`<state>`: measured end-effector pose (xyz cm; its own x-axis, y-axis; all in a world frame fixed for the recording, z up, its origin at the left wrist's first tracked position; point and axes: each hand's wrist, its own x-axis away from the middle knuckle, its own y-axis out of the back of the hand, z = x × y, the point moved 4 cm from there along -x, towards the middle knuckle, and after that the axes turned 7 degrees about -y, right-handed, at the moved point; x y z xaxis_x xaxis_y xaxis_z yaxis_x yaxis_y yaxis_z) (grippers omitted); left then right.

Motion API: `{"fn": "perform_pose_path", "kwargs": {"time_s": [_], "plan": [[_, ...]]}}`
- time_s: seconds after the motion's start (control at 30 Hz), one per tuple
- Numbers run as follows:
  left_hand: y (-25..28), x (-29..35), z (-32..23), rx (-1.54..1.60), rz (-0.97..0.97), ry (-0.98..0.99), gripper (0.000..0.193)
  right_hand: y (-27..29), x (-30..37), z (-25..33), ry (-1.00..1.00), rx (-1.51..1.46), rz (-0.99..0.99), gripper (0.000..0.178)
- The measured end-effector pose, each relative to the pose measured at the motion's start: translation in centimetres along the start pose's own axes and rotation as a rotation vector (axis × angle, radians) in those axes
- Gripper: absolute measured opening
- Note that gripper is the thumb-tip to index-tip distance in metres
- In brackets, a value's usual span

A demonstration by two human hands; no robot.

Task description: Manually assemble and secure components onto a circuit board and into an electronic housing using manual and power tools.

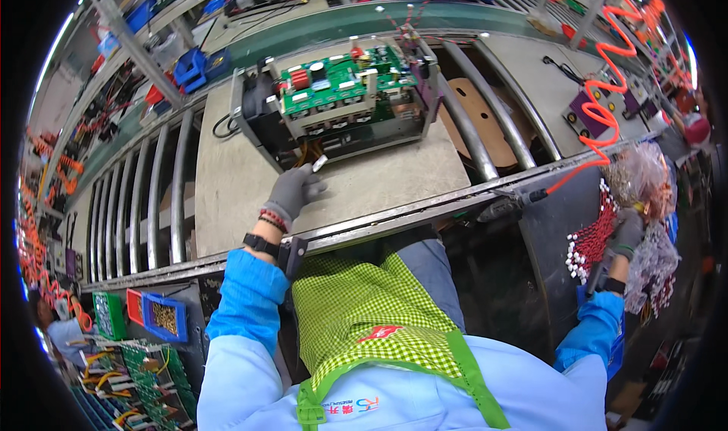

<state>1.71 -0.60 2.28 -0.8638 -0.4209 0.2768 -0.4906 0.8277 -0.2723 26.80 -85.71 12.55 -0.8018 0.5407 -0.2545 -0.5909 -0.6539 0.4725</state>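
My left hand (292, 193), in a grey glove, is at the front of an open electronic unit (356, 131). Its fingertips close on a white connector (320, 162) at the end of wires from the unit's lower front. The unit has a green circuit board (334, 78) on top and a black fan (264, 106) at its left end. Far to the right, my gloved right hand (628, 232) reaches among clear plastic bags (654, 184), beside a bundle of red wires (593, 237) with white ends. Its fingers look curled, but what they hold is hidden.
The unit stands on a pale board (379, 180) over a roller conveyor (155, 196). A power driver (512, 206) on a coiled orange hose (599, 112) lies along the near rail. At the left are a blue bin of small fasteners (164, 317) and several green circuit boards (152, 374).
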Motion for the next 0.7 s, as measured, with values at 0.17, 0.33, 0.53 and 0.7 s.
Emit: {"fn": "perform_pose_path", "kwargs": {"time_s": [0.17, 0.33, 0.53, 0.7], "plan": [[-2.8, -1.8, 0.6, 0.166, 0.175, 0.013, 0.026, -0.8, 10.8, 15.6, 0.404, -0.429, 0.125, 0.033], [-4.2, -3.5, -1.3, -0.408, 0.009, -0.154, 0.023, -13.0, 27.9, 25.4, 0.841, 0.089, 0.571, 0.047], [-4.8, -2.1, -3.2, -1.173, -0.285, -0.915, 0.017, -27.3, 38.3, 29.0, 1.225, 0.331, 0.861, 0.033], [-4.3, -2.2, -2.7, -1.303, -0.273, -0.870, 0.013, -32.4, 39.6, 29.8, 1.202, 0.547, 0.904, 0.034]]}}
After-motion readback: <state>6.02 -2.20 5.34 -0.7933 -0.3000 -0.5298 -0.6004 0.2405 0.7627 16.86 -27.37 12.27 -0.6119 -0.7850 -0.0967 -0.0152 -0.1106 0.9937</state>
